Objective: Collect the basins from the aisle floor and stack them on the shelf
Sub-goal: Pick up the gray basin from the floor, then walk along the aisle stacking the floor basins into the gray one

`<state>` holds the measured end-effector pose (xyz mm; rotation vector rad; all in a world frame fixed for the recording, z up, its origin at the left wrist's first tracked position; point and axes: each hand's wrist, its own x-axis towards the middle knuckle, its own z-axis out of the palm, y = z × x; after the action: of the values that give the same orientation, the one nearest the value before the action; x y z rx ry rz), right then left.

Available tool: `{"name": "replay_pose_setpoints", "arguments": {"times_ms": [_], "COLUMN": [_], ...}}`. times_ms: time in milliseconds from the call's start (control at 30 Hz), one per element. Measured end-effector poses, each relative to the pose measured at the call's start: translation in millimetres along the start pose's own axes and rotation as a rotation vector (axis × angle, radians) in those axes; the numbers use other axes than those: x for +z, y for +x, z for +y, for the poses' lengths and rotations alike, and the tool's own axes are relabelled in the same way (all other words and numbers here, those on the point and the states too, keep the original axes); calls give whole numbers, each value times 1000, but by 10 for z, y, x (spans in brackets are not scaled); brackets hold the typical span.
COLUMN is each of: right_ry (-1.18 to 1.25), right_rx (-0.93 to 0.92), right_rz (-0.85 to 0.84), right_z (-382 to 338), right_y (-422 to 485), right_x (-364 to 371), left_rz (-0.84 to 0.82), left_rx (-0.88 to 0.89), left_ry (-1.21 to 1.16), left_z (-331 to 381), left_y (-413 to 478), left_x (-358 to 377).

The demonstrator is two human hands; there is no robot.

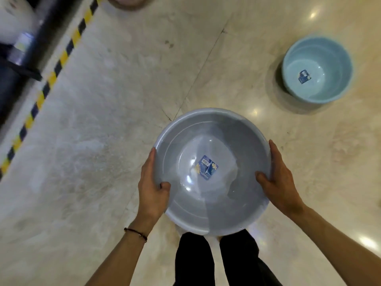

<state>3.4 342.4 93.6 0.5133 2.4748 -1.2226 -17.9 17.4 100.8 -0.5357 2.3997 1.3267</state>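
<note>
Three basins are recorded. One grey basin [212,172], mouth up and with a blue label [208,169] stuck to its inner bottom, is held above the marble floor [103,141] in front of the person's dark trousers [216,261]; its left rim is clasped by the left hand [152,186], thumb hooked inside, and its right rim by the right hand [278,182], thumb likewise inside. One light-blue basin [317,70], similarly labelled, is set upright on the floor well apart to the upper right. One pink basin [127,1] is cut off by the top edge. Yellow-and-black hazard tape [51,77] is laid diagonally along the floor at left.
</note>
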Motion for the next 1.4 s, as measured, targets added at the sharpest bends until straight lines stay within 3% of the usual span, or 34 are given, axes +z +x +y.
{"name": "replay_pose_setpoints", "arguments": {"times_ms": [333, 467, 567, 933, 1133, 1400], "right_ry": [283, 473, 486, 508, 466, 422], "right_rx": [-122, -146, -148, -143, -129, -76], "right_rz": [196, 260, 322, 454, 516, 581], "right_z": [-2030, -2526, -2708, -2710, -2552, -2393], "right_y": [-1112, -1567, -1893, -2373, -2329, -1890], "right_x": [-1857, -2475, -2861, -4233, -4746, -5094], "left_rz": [13, 16, 34, -127, -148, -296], "left_rx": [129, 197, 287, 391, 391, 431], "left_ry": [3, -7, -14, -42, -59, -24], "left_z": [2429, 3209, 3673, 5096, 5641, 6016], "left_y": [-1104, -1466, -1728, -2378, -2315, -1796], "left_x": [-1164, -1466, -1583, -1266, -840, -306]}}
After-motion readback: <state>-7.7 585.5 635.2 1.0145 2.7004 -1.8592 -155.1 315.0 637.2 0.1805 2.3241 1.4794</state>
